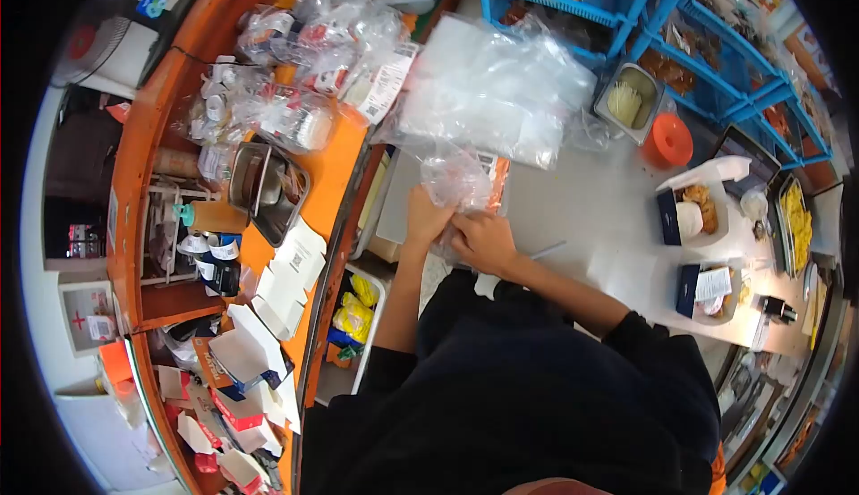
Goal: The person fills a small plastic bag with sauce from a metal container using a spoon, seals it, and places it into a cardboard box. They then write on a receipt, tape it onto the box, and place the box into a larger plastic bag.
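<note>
My left hand (429, 216) is closed on a clear plastic bag (455, 176), gripping its left side. Close beside it, my right hand (484, 239) has its fingers curled in at the lower part of the same bag. An orange and white packet (497, 180) lies just beyond my right hand, partly behind the bag. Past both hands, a stack of large clear plastic bags (488, 88) covers the far part of the metal table (595, 204). What the bag contains, if anything, I cannot make out.
Blue plastic racks (559, 8) stand at the back. On the right are two food boxes (711, 209), an orange-red round container (668, 141) and a metal tin (630, 101). An orange counter (335, 160) at left holds bagged bottles, metal trays (268, 193) and folded cartons (246, 352).
</note>
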A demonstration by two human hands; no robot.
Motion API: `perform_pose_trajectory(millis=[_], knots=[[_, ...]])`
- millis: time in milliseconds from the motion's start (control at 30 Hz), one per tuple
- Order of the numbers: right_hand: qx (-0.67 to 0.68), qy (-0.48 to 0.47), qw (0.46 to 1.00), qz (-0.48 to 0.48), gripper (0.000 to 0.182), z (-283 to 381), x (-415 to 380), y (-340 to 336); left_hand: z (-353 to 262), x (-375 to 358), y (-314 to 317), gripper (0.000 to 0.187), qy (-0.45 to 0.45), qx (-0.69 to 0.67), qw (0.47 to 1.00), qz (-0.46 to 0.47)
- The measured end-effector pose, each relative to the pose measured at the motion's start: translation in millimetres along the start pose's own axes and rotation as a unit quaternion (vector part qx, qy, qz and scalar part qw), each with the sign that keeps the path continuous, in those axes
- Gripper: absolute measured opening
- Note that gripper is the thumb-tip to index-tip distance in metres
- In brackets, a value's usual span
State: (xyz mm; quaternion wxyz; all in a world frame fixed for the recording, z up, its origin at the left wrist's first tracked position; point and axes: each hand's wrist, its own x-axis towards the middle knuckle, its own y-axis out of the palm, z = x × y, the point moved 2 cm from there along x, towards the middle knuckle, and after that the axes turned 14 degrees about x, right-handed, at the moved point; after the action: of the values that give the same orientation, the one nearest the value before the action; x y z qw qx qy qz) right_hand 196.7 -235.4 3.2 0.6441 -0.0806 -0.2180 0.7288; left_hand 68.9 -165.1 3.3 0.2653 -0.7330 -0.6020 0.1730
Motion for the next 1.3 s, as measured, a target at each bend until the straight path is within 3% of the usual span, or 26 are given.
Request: perform_pose_trajectory(millis=[33,100,133,167,200,233,300,333,400,433,467,500,567,600,667,733,800,833,867,933,967,1033,1100,1167,1233,1300], knots=[[0.042,-0.026,0.998,0.032,0.022,0.6,-0.7,-5.5,1.0,0.9,0.8,0.030,-0.039,-0.062,0.997,0.021],[0.168,0.064,0.984,-0.010,0.026,-5.9,-9.4,-29.2,-14.8,-5.9,-5.7,0.034,-0.022,-0.159,0.987,0.015],[0.235,0.028,0.964,-0.123,0.030,-24.9,-8.1,-33.5,-12.8,-12.4,-4.1,0.033,-0.040,-0.171,0.984,0.003],[0.179,-0.004,0.965,-0.194,0.036,-26.5,-3.6,-49.4,-8.6,-19.7,-0.9,0.033,-0.060,-0.184,0.981,-0.015],[0.182,0.068,0.956,-0.218,0.051,-40.4,0.3,-56.4,-19.7,-25.1,-1.7,0.030,-0.067,-0.262,0.963,-0.027],[0.137,0.032,0.973,-0.183,0.065,-80.0,10.4,-61.2,-28.3,-33.3,-7.2,0.028,-0.155,-0.381,0.909,0.069],[0.367,0.237,0.898,-0.047,0.070,-35.8,32.4,-82.8,-57.2,-30.4,-29.2,0.033,-0.038,-0.401,0.915,-0.025],[0.430,0.260,0.864,0.040,0.074,-24.8,44.7,-89.6,-58.2,-28.8,-53.5,0.033,-0.031,-0.402,0.913,-0.062],[0.450,0.263,0.839,0.156,0.081,-22.1,81.4,-93.7,-65.4,-26.4,-94.7,0.034,0.079,-0.343,0.932,0.087],[0.416,0.241,0.857,0.185,0.086,1.1,98.7,-85.3,-71.3,-25.9,-123.9,0.034,0.082,-0.346,0.932,0.067],[0.380,0.219,0.854,0.280,0.096,30.2,118.6,-79.6,-77.7,-26.2,-155.1,0.036,0.126,-0.230,0.962,0.080],[0.371,0.213,0.856,0.289,0.096,55.3,138.6,-66.7,-80.0,-26.8,-184.4,0.037,0.167,-0.108,0.976,0.092],[0.305,0.212,0.869,0.326,0.097,92.8,172.3,-33.5,-67.5,-35.0,-239.9,0.042,0.170,-0.158,0.971,0.059],[0.281,0.210,0.876,0.331,0.098,110.6,188.7,-14.7,-50.7,-43.4,-273.5,0.047,0.225,-0.125,0.966,0.015],[0.331,0.140,0.891,0.277,0.082,139.8,233.4,22.5,-16.8,-68.8,-362.0,0.060,0.244,0.092,0.961,-0.090],[0.401,0.098,0.878,0.242,0.061,173.5,281.5,54.2,44.2,-102.2,-429.6,0.075,0.146,0.070,0.965,-0.207],[0.443,-0.034,0.866,0.229,0.051,231.6,328.1,100.0,121.0,-133.5,-478.3,0.059,-0.119,-0.049,0.953,-0.274],[0.534,-0.002,0.801,0.271,0.052,245.0,366.1,121.8,172.1,-143.4,-499.3,0.056,-0.128,0.010,0.943,-0.306],[0.566,0.034,0.790,0.234,0.052,307.4,361.4,155.1,230.5,-153.4,-513.8,0.059,-0.225,0.138,0.894,-0.362],[0.543,-0.015,0.792,0.278,0.059,359.5,401.6,207.0,297.6,-166.8,-531.8,0.060,-0.333,0.204,0.844,-0.368],[0.546,-0.046,0.787,0.285,0.057,390.4,412.3,235.4,330.4,-164.5,-532.0,0.060,-0.330,0.201,0.845,-0.369],[0.532,-0.039,0.797,0.284,0.054,411.2,470.9,292.7,383.2,-161.9,-533.9,0.056,-0.331,0.276,0.785,-0.444],[0.513,-0.024,0.819,0.256,0.052,426.3,509.2,345.6,390.2,-150.3,-534.1,0.054,-0.352,0.242,0.783,-0.453],[0.570,-0.016,0.788,0.233,0.053,437.9,527.1,390.4,385.8,-141.7,-534.5,0.051,-0.413,0.331,0.730,-0.431],[0.550,-0.028,0.811,0.197,0.058,452.2,549.5,431.2,395.4,-139.8,-538.0,0.051,-0.392,0.323,0.758,-0.408],[0.416,-0.142,0.898,0.026,0.070,451.3,604.8,479.2,396.8,-136.5,-538.3,0.052,-0.378,0.315,0.784,-0.377]])
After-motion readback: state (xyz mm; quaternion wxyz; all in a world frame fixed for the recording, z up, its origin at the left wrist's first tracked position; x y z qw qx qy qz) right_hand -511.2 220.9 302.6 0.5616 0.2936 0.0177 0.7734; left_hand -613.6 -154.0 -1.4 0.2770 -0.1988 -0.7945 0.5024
